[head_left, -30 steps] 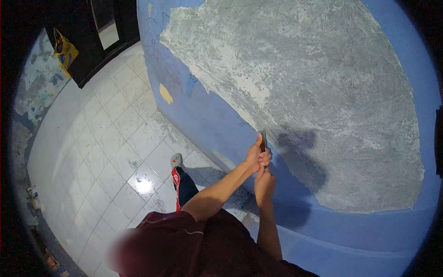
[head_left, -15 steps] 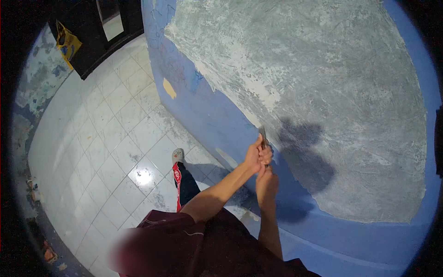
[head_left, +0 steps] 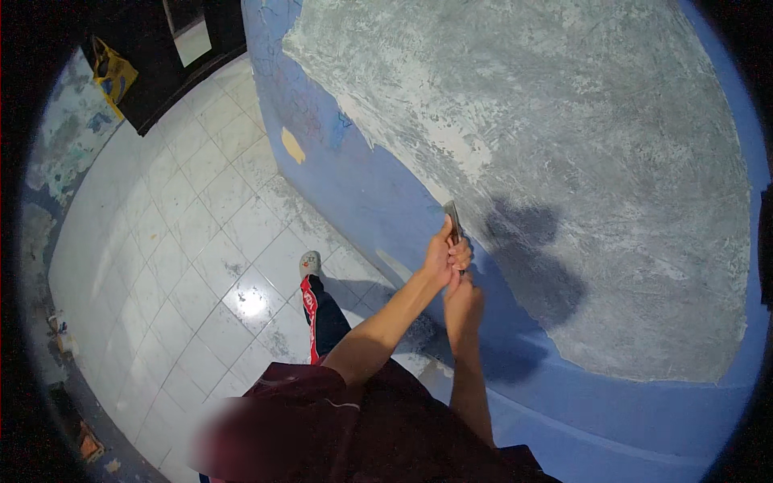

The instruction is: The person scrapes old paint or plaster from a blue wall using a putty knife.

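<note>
Both my hands are closed around the handle of a scraper [head_left: 451, 212], one above the other. My left hand [head_left: 444, 259] grips it higher up, with the thumb stretched along it toward the metal blade. Below, my right hand [head_left: 464, 299] wraps the lower end of the handle, which is mostly hidden by the fingers. The blade is at the wall, along the ragged border between blue paint [head_left: 354, 193] and a large bared grey patch [head_left: 612, 137]. Whether its edge touches the surface I cannot tell.
White floor tiles [head_left: 197, 266] with grey dust run along the wall's foot at left. My shoe [head_left: 310, 263] stands on them. A yellow bag [head_left: 115, 74] hangs by a dark doorway at the far left. Shadows of me fall on the grey patch.
The scraper and both hands have moved slightly up and left along the paint border. My grip is the same, and the view has shifted a little.
</note>
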Demonstrator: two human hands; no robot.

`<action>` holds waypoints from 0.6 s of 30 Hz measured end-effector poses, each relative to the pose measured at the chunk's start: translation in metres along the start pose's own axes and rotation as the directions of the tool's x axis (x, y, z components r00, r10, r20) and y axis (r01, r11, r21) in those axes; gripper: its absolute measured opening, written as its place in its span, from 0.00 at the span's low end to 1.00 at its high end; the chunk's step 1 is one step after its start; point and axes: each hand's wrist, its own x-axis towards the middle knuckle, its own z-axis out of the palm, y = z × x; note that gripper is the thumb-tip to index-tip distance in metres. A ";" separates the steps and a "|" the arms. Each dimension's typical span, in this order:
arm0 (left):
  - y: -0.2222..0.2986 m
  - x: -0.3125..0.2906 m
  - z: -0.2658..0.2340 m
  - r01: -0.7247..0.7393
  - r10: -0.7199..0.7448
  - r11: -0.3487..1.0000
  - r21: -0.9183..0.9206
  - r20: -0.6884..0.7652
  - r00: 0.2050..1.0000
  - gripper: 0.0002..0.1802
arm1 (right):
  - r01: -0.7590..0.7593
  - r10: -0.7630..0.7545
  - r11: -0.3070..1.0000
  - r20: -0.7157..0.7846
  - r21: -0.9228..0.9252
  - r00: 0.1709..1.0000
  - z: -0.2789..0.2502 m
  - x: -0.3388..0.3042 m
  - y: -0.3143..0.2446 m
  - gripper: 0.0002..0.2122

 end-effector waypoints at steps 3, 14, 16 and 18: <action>0.003 -0.006 0.005 0.067 -0.071 0.997 -0.050 -0.076 0.995 0.29 | -0.021 0.013 0.995 0.074 0.101 0.997 -0.006 -0.002 -0.003 0.16; 0.025 0.004 -0.006 -0.005 0.007 0.995 0.103 -0.010 1.000 0.33 | 0.014 -0.016 0.997 0.021 0.074 1.000 0.008 0.013 -0.020 0.15; 0.020 0.001 0.000 0.009 -0.003 0.998 0.063 -0.084 0.996 0.33 | 0.037 -0.038 0.993 0.007 0.115 0.999 0.002 0.008 -0.016 0.15; 0.019 -0.002 0.001 0.027 -0.023 0.999 0.023 -0.148 0.989 0.33 | 0.056 -0.054 0.987 -0.016 0.152 0.998 0.001 0.005 -0.015 0.14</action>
